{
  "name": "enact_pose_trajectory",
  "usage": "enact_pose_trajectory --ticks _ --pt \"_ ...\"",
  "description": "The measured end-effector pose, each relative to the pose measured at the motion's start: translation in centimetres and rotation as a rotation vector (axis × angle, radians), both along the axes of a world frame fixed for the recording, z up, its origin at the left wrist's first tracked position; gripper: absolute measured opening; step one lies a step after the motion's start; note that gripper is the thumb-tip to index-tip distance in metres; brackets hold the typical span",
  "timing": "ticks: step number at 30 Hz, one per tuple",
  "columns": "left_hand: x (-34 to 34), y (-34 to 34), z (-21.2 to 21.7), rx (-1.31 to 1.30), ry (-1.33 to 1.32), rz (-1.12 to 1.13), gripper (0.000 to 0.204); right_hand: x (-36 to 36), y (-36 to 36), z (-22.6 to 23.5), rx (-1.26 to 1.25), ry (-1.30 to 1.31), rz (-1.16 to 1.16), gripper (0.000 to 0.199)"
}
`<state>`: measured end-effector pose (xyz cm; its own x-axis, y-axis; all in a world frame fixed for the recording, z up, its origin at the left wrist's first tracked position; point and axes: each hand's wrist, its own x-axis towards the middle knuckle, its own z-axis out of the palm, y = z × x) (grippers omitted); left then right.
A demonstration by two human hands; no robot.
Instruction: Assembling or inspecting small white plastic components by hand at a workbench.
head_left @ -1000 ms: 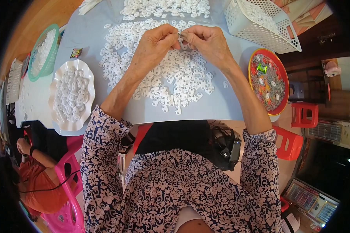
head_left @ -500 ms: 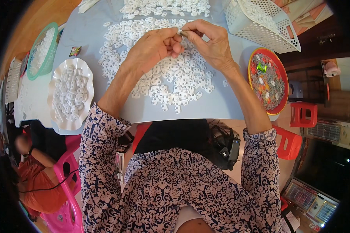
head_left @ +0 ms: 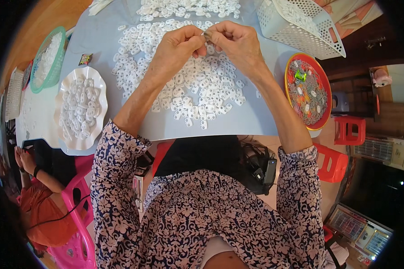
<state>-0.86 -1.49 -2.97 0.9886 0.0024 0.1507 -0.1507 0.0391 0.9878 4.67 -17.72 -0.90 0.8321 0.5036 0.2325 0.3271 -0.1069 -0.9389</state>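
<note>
Above a spread of small white plastic pieces with holes (head_left: 206,96), my two hands meet fingertip to fingertip. My left hand (head_left: 180,45) is closed in a pinch, its thumb and fingers bent inward. Against it, my right hand (head_left: 239,47) also pinches, with the thumb pressed to the forefinger. Whatever they hold is tiny and mostly hidden by the fingers. On the right, a red tray with a yellow rim (head_left: 326,89) carries many small grey metal-looking parts, a few white pieces and a green wrapper (head_left: 300,77).
A scalloped white dish (head_left: 102,101) of white pieces stands at the left, near a small dark packet (head_left: 85,59). A green basket (head_left: 54,80) and a perforated white basket (head_left: 296,33) hold more. Beyond the table are a pink chair (head_left: 78,197), a seated person and red stools (head_left: 330,163).
My left hand has turned, its fingers curling in from a looser pose. Both hands have drawn closer together at the fingertips. At the left, the seated person's hands have moved together.
</note>
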Motion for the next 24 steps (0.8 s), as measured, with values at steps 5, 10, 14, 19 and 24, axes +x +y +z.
enact_pose_trajectory --ticks 5,10,14,19,24 --pt "-0.3 -0.3 0.3 0.074 -0.039 0.028 0.017 0.3 -0.2 1.1 -0.063 0.045 0.022 0.016" --pt "-0.3 -0.1 0.3 0.027 -0.043 -0.034 0.018 1.7 -2.2 1.1 -0.276 -0.041 0.03 0.015" --pt "0.0 0.7 -0.3 -0.105 -0.031 0.039 0.016 1.8 -3.6 0.9 -0.507 -0.307 0.019 0.013" --pt "0.4 0.5 -0.6 -0.181 -0.085 0.111 0.018 1.7 -3.0 -0.6 -0.445 -0.469 0.105 0.011" --pt "0.0 0.3 -0.1 -0.122 -0.072 0.072 0.019 1.5 -2.0 -1.1 -0.638 -0.594 0.146 0.01"
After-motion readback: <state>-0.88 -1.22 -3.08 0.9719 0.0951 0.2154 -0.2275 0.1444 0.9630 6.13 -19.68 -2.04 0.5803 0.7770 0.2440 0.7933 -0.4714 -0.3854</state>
